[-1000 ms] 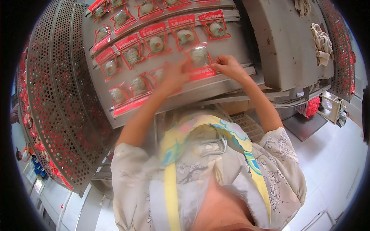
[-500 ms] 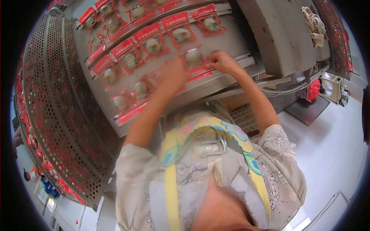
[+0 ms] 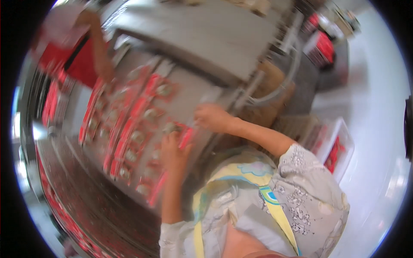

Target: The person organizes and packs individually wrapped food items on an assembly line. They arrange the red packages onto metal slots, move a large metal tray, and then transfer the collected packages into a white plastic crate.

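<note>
Far to the left of the hands, a co-worker's bare forearm [image 3: 99, 52] reaches down beside a red garment. Below it, left of and nearer the body than the left hand, curves a ribbed, dull brown-grey metal panel [image 3: 103, 189]. Between that panel and the left hand lie slanting rows of clear packages [image 3: 137, 136], glossy film around pale, rounded lumps, edged with flat red strips. The left hand [image 3: 173, 148] has its fingertips at one clear package [image 3: 171, 127] just beyond them, whose red strip slants toward the right hand; blur hides whether they pinch it. Beyond both hands stretches the smooth grey metal of the table [image 3: 189, 91], then a broad, boxy metal housing [image 3: 202, 38]. The right hand [image 3: 213, 118] is loosely curled, fingers bent inward; I cannot tell whether they grip anything. Right of it loops a pale, rounded hose [image 3: 284, 88]; farther right stands a smooth white bin [image 3: 347, 148] holding red material.
</note>
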A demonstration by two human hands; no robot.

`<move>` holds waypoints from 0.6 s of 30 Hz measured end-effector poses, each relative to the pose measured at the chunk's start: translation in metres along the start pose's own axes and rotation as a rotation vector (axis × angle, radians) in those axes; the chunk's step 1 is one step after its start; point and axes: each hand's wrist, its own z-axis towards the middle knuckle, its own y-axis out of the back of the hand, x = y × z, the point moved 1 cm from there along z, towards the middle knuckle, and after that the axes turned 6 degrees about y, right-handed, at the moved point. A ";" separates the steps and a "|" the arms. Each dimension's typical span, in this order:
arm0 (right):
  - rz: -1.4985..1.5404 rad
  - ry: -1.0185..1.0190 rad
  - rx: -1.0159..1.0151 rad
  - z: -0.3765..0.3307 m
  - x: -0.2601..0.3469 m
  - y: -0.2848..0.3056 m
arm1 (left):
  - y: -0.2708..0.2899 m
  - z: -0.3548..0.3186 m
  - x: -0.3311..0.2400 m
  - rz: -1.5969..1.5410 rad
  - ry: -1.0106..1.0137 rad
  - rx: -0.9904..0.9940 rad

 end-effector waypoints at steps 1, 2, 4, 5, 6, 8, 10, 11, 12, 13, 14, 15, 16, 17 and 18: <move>0.094 -0.025 -0.047 -0.022 -0.001 0.016 | -0.006 -0.003 -0.005 -0.045 -0.184 -0.090; 0.090 -0.099 -0.128 -0.047 -0.003 0.033 | -0.014 -0.002 -0.007 0.037 -0.166 0.032; 0.244 -0.097 -0.063 -0.106 -0.008 0.066 | -0.031 0.001 -0.009 0.068 -0.261 0.062; 0.237 -0.188 -0.126 -0.140 -0.013 0.086 | -0.038 0.004 -0.009 0.064 -0.247 0.089; 0.206 -0.221 -0.196 -0.174 -0.016 0.104 | -0.042 0.002 -0.008 0.061 -0.303 -0.004; 0.112 -0.342 -0.326 -0.237 -0.031 0.140 | -0.049 0.003 -0.004 0.197 -0.280 -0.063; -0.032 -0.498 -0.666 -0.313 -0.042 0.174 | -0.053 0.003 -0.001 0.299 -0.299 -0.082; -0.164 -0.635 -0.778 -0.356 -0.048 0.189 | -0.058 0.003 0.000 0.224 -0.230 -0.061; -0.125 -0.827 -0.991 -0.399 -0.053 0.197 | -0.057 0.006 0.002 0.128 -0.215 -0.042; -0.036 -0.882 -1.257 -0.454 -0.057 0.210 | -0.070 0.003 0.000 0.121 -0.174 0.007; -0.313 -1.050 -1.337 -0.496 -0.062 0.210 | -0.068 0.008 0.001 0.125 -0.262 -0.026; -0.495 -1.187 -1.373 -0.535 -0.068 0.203 | -0.070 0.009 0.001 0.084 -0.293 -0.127; -0.645 -1.401 -1.377 -0.578 -0.076 0.200 | -0.076 0.011 0.001 0.131 -0.313 -0.074; -0.461 -1.624 -1.376 -0.630 -0.095 0.204 | -0.082 0.013 -0.001 0.141 -0.286 -0.085; -0.322 -1.737 -1.297 -0.662 -0.117 0.200 | -0.087 0.016 0.001 0.105 -0.239 -0.001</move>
